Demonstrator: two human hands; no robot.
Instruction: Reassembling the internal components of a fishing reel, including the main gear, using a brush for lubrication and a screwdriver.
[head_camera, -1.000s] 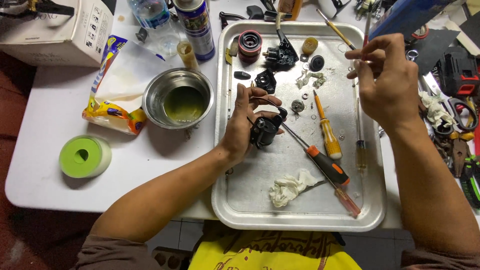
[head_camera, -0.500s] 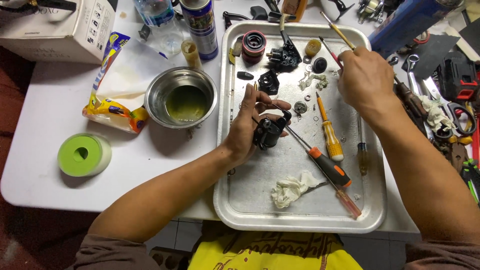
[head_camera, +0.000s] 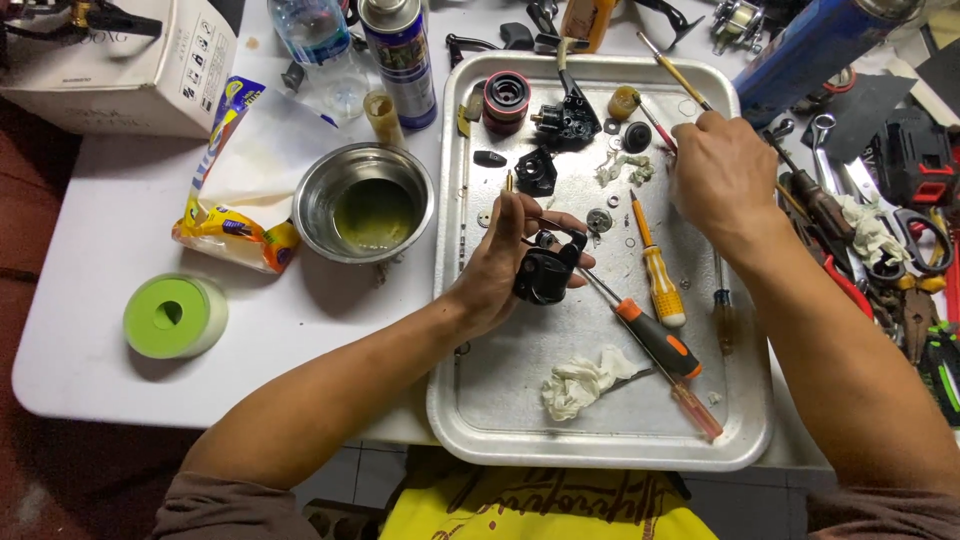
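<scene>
My left hand (head_camera: 510, 255) grips a black reel body (head_camera: 547, 272) over the middle of a metal tray (head_camera: 600, 420), with a small brass pin sticking up from my fingers. My right hand (head_camera: 722, 175) is at the tray's far right, closed on a thin brush (head_camera: 672, 72) whose handle slants up and to the left. Small black parts (head_camera: 560, 118), a red-and-black spool (head_camera: 507, 100), washers and a gear (head_camera: 599, 220) lie at the tray's far end.
Screwdrivers (head_camera: 655, 270) and a crumpled tissue (head_camera: 580, 385) lie in the tray. A steel bowl of greenish liquid (head_camera: 368, 205), a spray can (head_camera: 398, 55), a green tape roll (head_camera: 172, 317) and a cardboard box (head_camera: 120, 60) sit left. Pliers and other tools (head_camera: 880, 240) crowd the right edge.
My right hand has moved left and down from the table's right side to the tray's far right corner, closing on the thin brush. My left hand has kept hold of the reel body.
</scene>
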